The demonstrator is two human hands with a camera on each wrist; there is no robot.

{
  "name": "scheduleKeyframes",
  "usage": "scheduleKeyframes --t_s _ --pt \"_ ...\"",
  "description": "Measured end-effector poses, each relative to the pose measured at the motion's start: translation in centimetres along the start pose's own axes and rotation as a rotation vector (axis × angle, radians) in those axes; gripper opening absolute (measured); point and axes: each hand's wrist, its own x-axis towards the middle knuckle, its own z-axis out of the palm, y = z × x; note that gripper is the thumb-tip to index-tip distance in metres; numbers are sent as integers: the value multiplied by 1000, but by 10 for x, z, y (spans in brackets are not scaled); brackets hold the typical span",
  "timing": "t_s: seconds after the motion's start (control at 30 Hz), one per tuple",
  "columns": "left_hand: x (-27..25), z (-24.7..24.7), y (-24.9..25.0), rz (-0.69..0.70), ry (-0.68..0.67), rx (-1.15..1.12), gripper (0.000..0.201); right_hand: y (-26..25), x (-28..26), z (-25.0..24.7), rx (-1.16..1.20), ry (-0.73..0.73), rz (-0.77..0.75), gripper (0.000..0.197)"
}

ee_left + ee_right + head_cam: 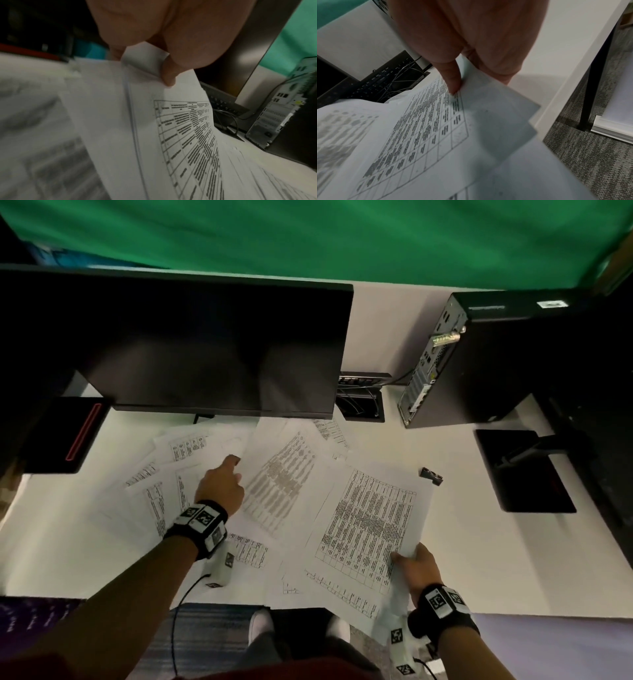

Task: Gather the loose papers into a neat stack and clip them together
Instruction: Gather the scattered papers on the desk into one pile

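Papers (pixel 284 474) lie scattered mid-table before the monitor (pixel 212 344). Left hand (pixel 221 486) pinches one sheet's corner; right hand (pixel 419 568) grips several at the near edge. Gathering underway. Next: merge, square edges. Binder clip (pixel 431 475), apparently, waits right.

Binder clip (pixel 431 475) right of papers (pixel 284 477)

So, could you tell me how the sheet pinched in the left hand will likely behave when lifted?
Probably floppy: the sheet already curves below the left hand pinching its corner. Likely light, one thin page. It may drag neighbouring papers it overlaps.
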Motion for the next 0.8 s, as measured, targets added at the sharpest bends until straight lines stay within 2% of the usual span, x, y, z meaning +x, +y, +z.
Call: scheduleKeyframes --t_s 0.1,0.2,0.27,0.37,0.43,0.5,0.57,0.63,0.67,0.73,0.8 --pt "-7 -44 -6 87 124 118 44 1 2 1 15 -15 -11 28" --pt "-20 -88 -4 154 222 74 27 -3 1 5 23 -37 -15 34" --pt "-27 -113 -3 162 219 -81 21 -6 2 8 11 -41 -20 36" --pt "-34 -126 -2 165 131 -480 20 -9 1 12 9 -34 -33 33" --pt "-34 -108 -3 138 -1 -649 16 -11 1 13 40 -39 -23 28" --pt "-30 -70 -10 63 -127 -640 21 -13 0 14 100 -67 9 28" --pt "-30 -25 -14 -5 -191 -526 34 -12 1 16 259 -120 111 47" --pt "-36 18 -12 -3 -243 -454 23 -10 3 19 368 -163 242 67" --pt "-41 35 -9 3 -278 -426 29 -13 0 19 307 -162 223 72" --pt "-50 63 -3 10 -324 -399 42 -17 -6 19 78 -157 66 83" --pt "-56 79 -1 7 -343 -377 48 -21 -12 19 -116 -146 -74 69"
